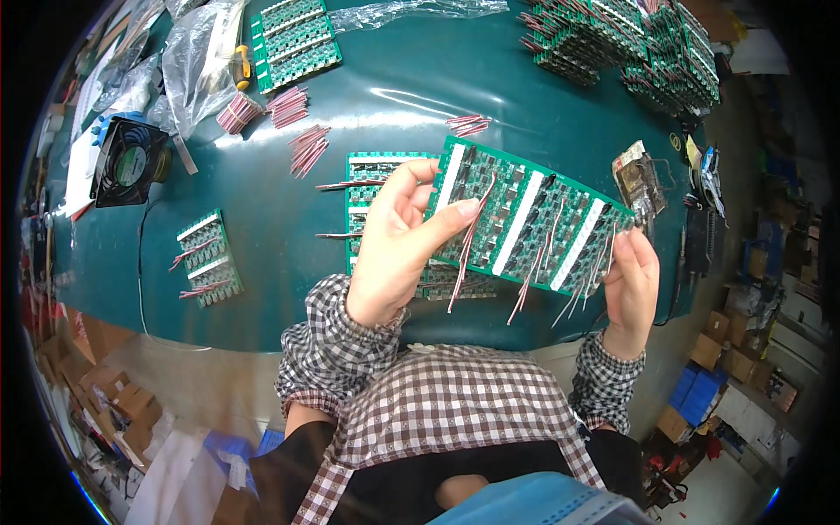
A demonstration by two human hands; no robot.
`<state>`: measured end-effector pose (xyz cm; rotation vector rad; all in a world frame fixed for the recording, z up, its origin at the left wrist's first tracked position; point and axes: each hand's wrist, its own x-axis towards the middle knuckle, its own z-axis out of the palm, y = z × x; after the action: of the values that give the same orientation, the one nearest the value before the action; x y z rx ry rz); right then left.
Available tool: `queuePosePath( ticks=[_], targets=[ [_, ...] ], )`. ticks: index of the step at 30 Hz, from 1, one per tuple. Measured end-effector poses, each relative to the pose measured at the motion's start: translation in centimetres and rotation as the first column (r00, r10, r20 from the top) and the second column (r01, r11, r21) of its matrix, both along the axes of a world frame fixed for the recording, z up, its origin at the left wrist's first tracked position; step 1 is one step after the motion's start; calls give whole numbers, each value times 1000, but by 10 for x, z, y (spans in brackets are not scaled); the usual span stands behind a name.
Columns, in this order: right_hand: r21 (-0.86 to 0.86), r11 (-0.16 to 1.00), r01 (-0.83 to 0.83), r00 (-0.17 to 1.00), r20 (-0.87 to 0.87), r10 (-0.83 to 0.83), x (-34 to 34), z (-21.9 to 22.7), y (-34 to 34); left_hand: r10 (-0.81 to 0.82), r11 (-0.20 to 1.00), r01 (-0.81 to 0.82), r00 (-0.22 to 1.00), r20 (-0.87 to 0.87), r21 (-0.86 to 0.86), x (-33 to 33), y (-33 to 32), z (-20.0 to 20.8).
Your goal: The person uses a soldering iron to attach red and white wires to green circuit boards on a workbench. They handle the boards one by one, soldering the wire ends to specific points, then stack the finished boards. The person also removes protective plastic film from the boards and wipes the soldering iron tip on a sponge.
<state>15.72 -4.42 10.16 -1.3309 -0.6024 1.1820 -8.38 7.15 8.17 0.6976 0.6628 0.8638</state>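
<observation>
A green circuit board panel (pixel 512 223) with white strips is held tilted above the table between both my hands. Several red, white and black wires hang off its near side. My left hand (pixel 401 232) grips the panel's left end, thumb on top near a wire and fingers behind. At the opposite end, my right hand (pixel 628 271) pinches the right edge near the wires. Below the held panel another circuit board panel (pixel 366 164) lies on the table, partly hidden by my left hand and the upper panel; wires stick out from its left side.
Bundles of short wires (pixel 308 150) lie on the green tabletop (pixel 262 262). A small board (pixel 210 258) and a black fan (pixel 131 162) are at left. Stacked boards (pixel 595 39) stand far right. A soldering-stand-like metal piece (pixel 640 182) sits right; plastic bags (pixel 199 66) lie far left.
</observation>
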Motion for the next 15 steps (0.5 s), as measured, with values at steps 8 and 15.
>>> queuePosePath(
  ticks=[8, 15],
  targets=[
    [145, 931, 335, 940, -120, -319, 43, -27, -31, 216, 802, 205, 776, -593, 562, -39, 41, -20],
    [95, 887, 453, 863, -296, -409, 45, -44, -56, 435, 368, 729, 413, -800, 577, -15, 58, -47]
  ],
)
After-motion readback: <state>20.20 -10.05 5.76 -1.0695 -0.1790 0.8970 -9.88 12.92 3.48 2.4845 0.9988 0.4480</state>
